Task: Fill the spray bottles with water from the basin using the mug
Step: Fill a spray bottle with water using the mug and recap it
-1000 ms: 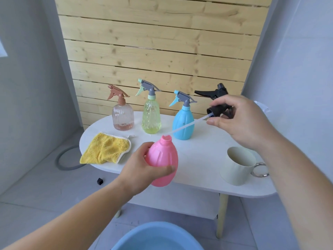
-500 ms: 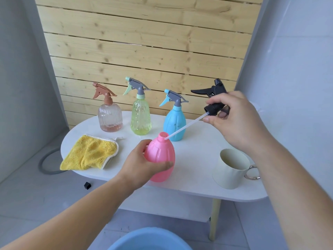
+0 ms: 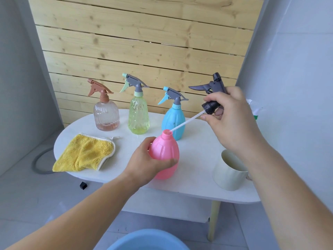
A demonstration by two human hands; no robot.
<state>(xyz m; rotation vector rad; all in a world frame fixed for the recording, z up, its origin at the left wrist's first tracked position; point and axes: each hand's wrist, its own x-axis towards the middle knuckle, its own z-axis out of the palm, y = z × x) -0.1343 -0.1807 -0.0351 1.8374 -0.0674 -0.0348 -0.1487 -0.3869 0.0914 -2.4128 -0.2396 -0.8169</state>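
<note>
Back wall at 12 o'clock is a pale wooden slat panel (image 3: 140,42) with knots all over, boxed in by a plain grey left wall (image 3: 16,87) at 9 o'clock and a right wall (image 3: 297,51) at 3 o'clock, all in soft even light. Dead centre is a white oval table (image 3: 198,170) with a lower shelf (image 3: 162,204) under it and a pale leg (image 3: 213,221) showing at 5 o'clock. The floor (image 3: 27,204) at 8 o'clock is light grey, probably tile though the joints are faint, with a grey hose loop (image 3: 38,163) lying by the left wall and a tiny black block (image 3: 83,185) near the table's edge.
</note>
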